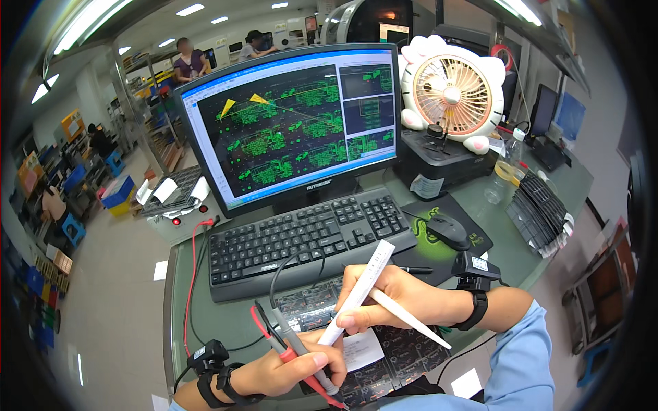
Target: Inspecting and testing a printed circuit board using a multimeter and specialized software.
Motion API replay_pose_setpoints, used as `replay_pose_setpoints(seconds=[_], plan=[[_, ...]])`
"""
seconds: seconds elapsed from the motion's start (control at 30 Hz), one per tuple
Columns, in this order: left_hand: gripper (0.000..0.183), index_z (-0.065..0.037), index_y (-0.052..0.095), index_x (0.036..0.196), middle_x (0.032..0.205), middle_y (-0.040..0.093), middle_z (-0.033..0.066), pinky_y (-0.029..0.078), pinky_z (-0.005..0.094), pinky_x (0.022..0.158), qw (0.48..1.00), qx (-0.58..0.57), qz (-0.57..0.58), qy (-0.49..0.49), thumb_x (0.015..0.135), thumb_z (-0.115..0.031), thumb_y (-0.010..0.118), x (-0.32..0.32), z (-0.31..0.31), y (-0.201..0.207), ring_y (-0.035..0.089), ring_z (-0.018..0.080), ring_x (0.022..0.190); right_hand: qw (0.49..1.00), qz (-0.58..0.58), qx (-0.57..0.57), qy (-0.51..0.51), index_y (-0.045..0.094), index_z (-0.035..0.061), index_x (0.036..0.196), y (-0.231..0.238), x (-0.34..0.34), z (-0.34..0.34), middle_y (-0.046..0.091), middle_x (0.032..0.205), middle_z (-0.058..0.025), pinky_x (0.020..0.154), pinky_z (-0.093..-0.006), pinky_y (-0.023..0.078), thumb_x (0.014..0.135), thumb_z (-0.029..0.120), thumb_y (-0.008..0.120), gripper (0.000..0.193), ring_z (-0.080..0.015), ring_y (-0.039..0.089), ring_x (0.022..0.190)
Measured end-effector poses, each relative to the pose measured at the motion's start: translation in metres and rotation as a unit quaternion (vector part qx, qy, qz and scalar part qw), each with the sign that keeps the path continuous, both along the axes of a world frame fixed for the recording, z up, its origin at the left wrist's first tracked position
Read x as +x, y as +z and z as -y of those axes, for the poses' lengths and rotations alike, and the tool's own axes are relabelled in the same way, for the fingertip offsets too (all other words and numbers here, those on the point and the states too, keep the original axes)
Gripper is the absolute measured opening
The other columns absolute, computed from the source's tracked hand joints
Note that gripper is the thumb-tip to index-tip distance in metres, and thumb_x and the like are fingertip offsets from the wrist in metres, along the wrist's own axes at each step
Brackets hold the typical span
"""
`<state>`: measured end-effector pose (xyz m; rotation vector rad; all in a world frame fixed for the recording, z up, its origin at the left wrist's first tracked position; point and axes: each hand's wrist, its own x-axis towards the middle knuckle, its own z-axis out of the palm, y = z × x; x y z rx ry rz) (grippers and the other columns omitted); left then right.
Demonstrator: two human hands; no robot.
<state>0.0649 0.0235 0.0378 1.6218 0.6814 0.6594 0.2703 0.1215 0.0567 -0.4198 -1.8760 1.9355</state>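
My left hand point(291, 373) is closed around two test probes, a red one point(291, 356) and a grey one point(293, 337), with cables rising from them. My right hand point(411, 294) grips a long white stick with printed marks point(367, 279), slanting down to the left hand's fingers. A tapered white rod point(411, 319) also juts from the right hand toward the lower right. I cannot tell whether the left fingers grip the stick's lower end. Beneath both hands lie dark circuit boards point(404, 353) in a panel, with a white paper slip point(363, 351) on them.
A black keyboard point(301, 236) lies behind my hands, with a monitor point(288, 123) showing green board layouts. Right of it are a mouse point(447, 231), a white fan point(452, 96), a plastic bottle point(504, 168) and stacked black boards point(541, 212). A red cable point(190, 294) runs along the left.
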Motion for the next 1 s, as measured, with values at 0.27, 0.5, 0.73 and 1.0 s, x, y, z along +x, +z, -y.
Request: replay_pose_setpoints(seconds=[0.27,0.5,0.73,1.0], plan=[[0.065,0.005,0.07,0.086,0.082,0.051,0.0099,0.036,0.0303,0.079,0.997,-0.006,-0.067,-0.038,0.088,-0.043,0.025,-0.003,-0.01,0.01,0.048,0.0214,0.08,0.989,-0.068,0.008,-0.129,0.055,0.003,0.091,0.016,0.026,-0.014,0.058,0.076,-0.0013,0.054,-0.0227,0.044,0.092,0.03,0.061,0.028,-0.007,0.055,0.064],[0.062,-0.001,0.058,0.059,0.063,0.057,0.0101,0.037,0.0318,0.063,1.0,0.028,0.002,0.008,0.092,-0.044,0.029,0.009,-0.009,0.016,0.049,0.0213,0.062,0.815,0.365,0.396,-0.214,0.06,0.0068,0.089,-0.013,0.099,-0.078,0.064,0.071,-0.0128,0.061,-0.0407,0.048,0.09,0.045,0.053,0.039,-0.0298,0.064,0.067],[0.057,-0.002,0.053,0.057,0.061,0.054,0.0095,0.035,0.0324,0.06,0.999,0.01,0.009,0.038,0.093,-0.04,0.03,0.014,-0.003,0.015,0.046,0.0208,0.059,0.672,0.52,0.491,-0.191,0.061,0.008,0.087,-0.037,0.116,-0.078,0.064,0.066,-0.015,0.056,-0.0455,0.049,0.089,0.052,0.051,0.045,-0.0348,0.064,0.064],[0.061,-0.003,0.054,0.05,0.057,0.054,0.008,0.036,0.0326,0.054,0.982,0.096,0.1,0.129,0.092,-0.039,0.026,-0.018,-0.007,0.013,0.045,0.0194,0.053,0.776,0.077,0.534,-0.327,0.066,0.0003,0.097,-0.008,0.085,-0.064,0.064,0.085,-0.0141,0.068,-0.0357,0.049,0.094,0.022,0.049,0.028,-0.0285,0.063,0.078]])
